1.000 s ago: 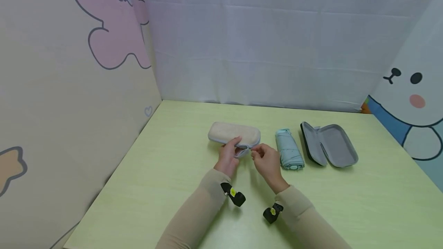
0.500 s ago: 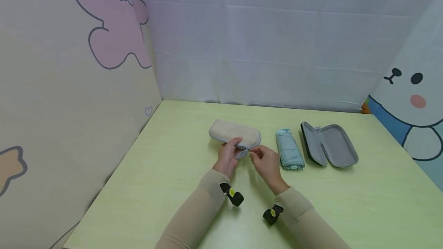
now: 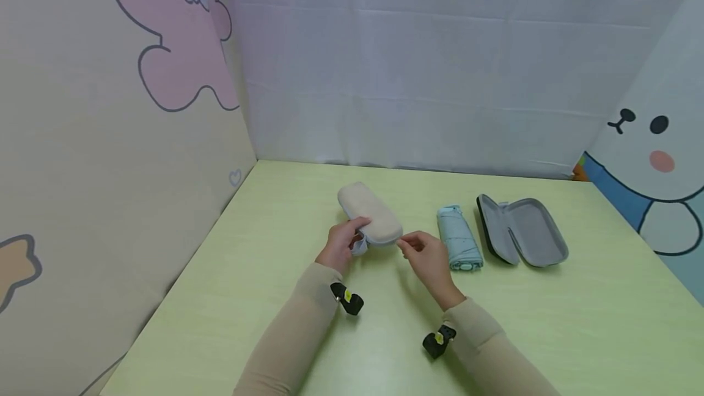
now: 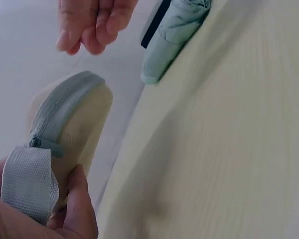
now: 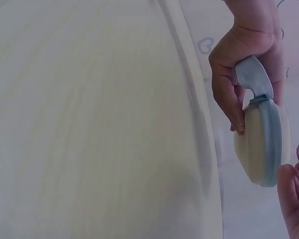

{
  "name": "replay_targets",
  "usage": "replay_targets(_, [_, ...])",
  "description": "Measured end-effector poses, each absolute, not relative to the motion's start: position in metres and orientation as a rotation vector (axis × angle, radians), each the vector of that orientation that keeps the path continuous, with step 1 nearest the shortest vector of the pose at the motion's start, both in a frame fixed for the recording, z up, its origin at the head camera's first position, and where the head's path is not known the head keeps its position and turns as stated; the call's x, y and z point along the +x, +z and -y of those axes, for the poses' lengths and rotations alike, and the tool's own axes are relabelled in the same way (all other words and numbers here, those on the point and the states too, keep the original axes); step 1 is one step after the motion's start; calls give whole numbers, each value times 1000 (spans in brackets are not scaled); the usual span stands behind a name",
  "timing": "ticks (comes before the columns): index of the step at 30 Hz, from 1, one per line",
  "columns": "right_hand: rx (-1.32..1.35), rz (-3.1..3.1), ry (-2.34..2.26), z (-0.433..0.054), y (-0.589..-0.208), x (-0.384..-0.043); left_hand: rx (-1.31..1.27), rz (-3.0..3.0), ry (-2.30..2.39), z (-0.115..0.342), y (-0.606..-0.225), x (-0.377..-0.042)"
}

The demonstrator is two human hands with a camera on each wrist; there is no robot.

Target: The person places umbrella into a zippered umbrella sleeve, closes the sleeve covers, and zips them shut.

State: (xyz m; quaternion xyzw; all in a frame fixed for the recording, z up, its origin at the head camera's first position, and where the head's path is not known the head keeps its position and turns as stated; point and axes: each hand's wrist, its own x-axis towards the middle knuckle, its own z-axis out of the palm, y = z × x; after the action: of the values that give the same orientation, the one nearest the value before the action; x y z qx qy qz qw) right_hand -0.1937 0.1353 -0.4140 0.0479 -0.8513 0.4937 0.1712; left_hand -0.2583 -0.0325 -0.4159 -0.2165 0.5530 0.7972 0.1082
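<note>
- I see the left hand (image 3: 340,245) grasping the case (image 3: 373,212) beside its strap (image 4: 27,179).
- The right hand (image 3: 431,263) is near the case's end, fingers released, loosely bent.

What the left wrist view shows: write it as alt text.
The left hand grips a beige zippered case with a gray-blue strap by its zipper pull. The right hand is apart from it; a rolled teal bundle lies on the table.
</note>
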Motion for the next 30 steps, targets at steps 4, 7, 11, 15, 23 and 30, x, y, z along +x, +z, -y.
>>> replay_targets(4, [111, 2417, 1415, -137, -415, -193, -567, -1749, 2188, 41, -419, -262])
replay_targets(7, [89, 2422, 1425, -138, -416, -193, -530, -1801, 2117, 46, -423, -265])
replay_targets(11, [76, 2443, 1420, -140, -418, -194, -507, -1907, 2056, 50, -430, -269])
replay_targets(15, [106, 2485, 1397, -143, -419, -194, -491, -2006, 1998, 53, -432, -270])
replay_targets(23, [218, 2644, 1259, -148, -421, -194, -400, -2275, 1771, 58, -433, -274])
replay_targets(30, [331, 2646, 1229, -163, -421, -195, -276, -2587, 1511, 56, -421, -267])
